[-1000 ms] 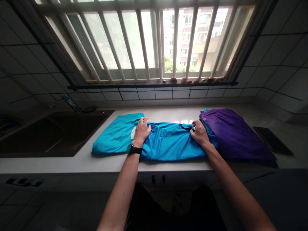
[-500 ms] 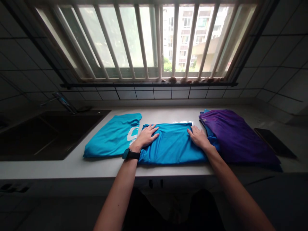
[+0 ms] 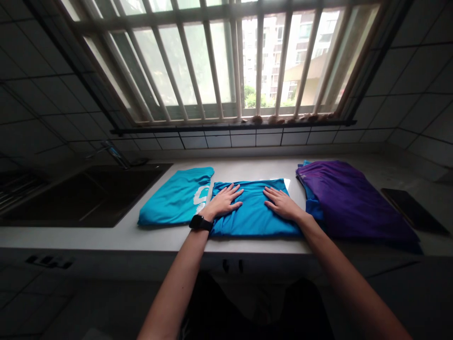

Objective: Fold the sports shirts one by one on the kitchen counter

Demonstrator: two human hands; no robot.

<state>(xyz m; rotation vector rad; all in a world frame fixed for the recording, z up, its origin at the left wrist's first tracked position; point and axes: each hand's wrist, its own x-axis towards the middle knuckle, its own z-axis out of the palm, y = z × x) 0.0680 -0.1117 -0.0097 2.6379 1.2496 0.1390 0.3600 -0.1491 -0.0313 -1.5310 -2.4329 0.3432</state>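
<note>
A folded blue garment lies flat on the white countertop in front of me, a few creases across its top. My left hand rests on its left part, fingers spread, with a black watch on the wrist. On the right part lies my right hand, palm down and fingers stretched out. To the left is a folded turquoise shirt with a white print, partly behind my left hand. A pile topped by a purple garment sits to the right, blue fabric showing under it.
A dark sink with a faucet is set into the countertop at left. A dark flat object lies right of the purple pile. Behind stands a barred window with small lumps along its sill.
My right hand has slid left and inward from the blue garment's right edge onto its top. My left hand stays on the left part. The view has shifted slightly.
</note>
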